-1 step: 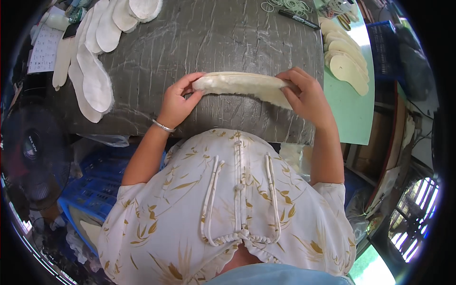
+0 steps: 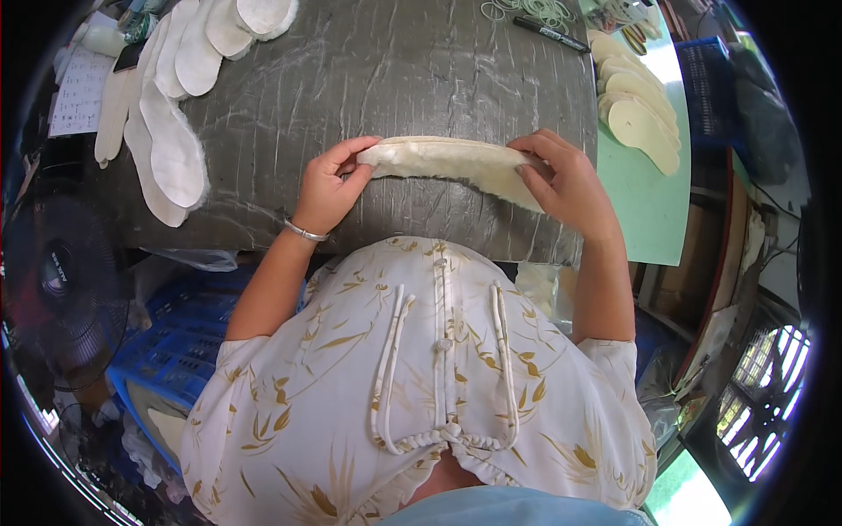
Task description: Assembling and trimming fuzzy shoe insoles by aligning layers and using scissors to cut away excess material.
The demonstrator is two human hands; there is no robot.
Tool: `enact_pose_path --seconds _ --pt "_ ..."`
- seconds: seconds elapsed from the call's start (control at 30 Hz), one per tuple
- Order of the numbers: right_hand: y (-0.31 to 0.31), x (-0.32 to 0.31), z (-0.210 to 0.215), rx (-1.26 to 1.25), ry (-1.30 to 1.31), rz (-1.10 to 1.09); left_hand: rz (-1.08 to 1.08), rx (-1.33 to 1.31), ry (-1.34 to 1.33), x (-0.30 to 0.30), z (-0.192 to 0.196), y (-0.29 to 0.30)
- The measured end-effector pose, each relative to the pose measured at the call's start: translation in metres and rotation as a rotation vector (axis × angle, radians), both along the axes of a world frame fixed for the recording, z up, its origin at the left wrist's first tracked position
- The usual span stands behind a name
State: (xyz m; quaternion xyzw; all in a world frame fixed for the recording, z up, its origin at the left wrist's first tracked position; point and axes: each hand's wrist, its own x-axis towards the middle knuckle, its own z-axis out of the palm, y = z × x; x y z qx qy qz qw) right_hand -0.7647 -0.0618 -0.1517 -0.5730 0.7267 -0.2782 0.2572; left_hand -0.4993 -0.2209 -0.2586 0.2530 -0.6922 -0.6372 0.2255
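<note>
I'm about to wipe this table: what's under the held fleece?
The creased dark tabletop shows along both long edges of the fleece; whatever the fleece itself covers can't be seen.

Fleecy insoles (image 2: pixel 447 162), glossy, creased table covering (image 2: pixel 377 79)

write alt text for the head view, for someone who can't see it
A left hand and right hand hold a fleecy white piece by its ends over a dark table. White insoles overlap at left; cream insoles overlap on a green surface at right.
</note>
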Motion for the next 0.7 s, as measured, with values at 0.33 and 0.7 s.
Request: enact_pose_path --seconds 0.33,0.7 --pt "-0.051 0.052 -0.011 -0.078 0.121 0.132 0.147 -0.2 0.153 -0.014 0.0 0.011" --pt "-0.082 0.051 -0.028 0.125 0.189 -0.037 0.325 -0.917 0.21 -0.028 0.005 -0.001"
